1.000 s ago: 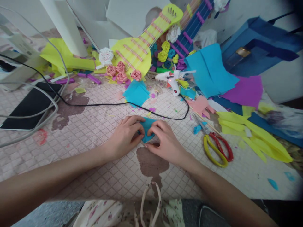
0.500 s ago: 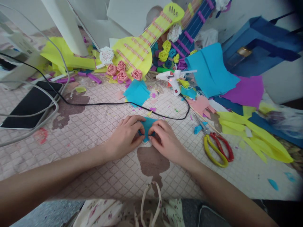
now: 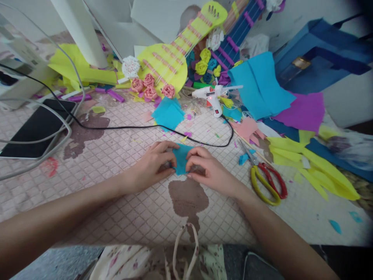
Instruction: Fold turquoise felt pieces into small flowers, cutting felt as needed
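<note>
A small piece of turquoise paper [image 3: 181, 158] lies low over the table, held from both sides. My left hand [image 3: 157, 160] is closed in a pinch on its left edge. On the opposite edge, my right hand [image 3: 205, 167] grips the paper between thumb and fingers. The lower edge looks slightly rolled near the fingertips. Just beyond the hands sits a stack of turquoise paper squares [image 3: 168, 113], crossed at its front by a black cord [image 3: 125, 127].
Scissors [image 3: 265, 177] with yellow and red handles lie at right. A white glue gun [image 3: 212, 99] stands behind, near a yellow paper guitar [image 3: 166, 66] with pink paper flowers [image 3: 150, 86]. Yellow paper pieces [image 3: 314, 163] spread at far right. A black tablet [image 3: 36, 130] rests at left.
My fingertips have moved apart toward the paper's two sides, the right hand shifting slightly right. More of the turquoise paper shows between them.
</note>
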A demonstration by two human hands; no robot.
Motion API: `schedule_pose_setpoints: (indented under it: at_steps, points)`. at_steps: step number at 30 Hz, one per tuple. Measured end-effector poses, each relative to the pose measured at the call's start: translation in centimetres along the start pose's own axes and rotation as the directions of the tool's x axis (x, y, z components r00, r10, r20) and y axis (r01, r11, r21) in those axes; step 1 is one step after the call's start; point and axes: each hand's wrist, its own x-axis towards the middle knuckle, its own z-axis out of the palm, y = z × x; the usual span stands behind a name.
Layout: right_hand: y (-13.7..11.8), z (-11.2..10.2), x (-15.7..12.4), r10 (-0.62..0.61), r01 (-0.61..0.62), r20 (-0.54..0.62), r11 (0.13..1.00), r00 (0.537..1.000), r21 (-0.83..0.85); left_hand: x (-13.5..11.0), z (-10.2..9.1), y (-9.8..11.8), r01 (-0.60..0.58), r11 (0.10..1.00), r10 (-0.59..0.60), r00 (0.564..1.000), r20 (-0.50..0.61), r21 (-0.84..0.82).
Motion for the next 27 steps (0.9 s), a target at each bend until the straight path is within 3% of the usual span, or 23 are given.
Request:
schedule_pose_setpoints:
  at_steps: [4,12,27]
  points:
    - [0.3,-0.1,0.1,-0.024,0.024,0.002,1.0,1.0,0.013,0.1,-0.3,-0.3,-0.052,0.998,0.052,0.998,0.021,-0.027]
    - [0.7,0.2,0.1,0.002,-0.002,-0.033,1.0,0.999,0.016,0.4,-0.8,-0.3,-0.023,0.998,0.024,1.0,0.011,-0.055]
    - [-0.1,1.9,0.4,0.005,-0.034,-0.176,0.986,0.984,-0.162,0.5,1.0,0.5,0.062,0.996,-0.055,0.993,-0.104,0.069]
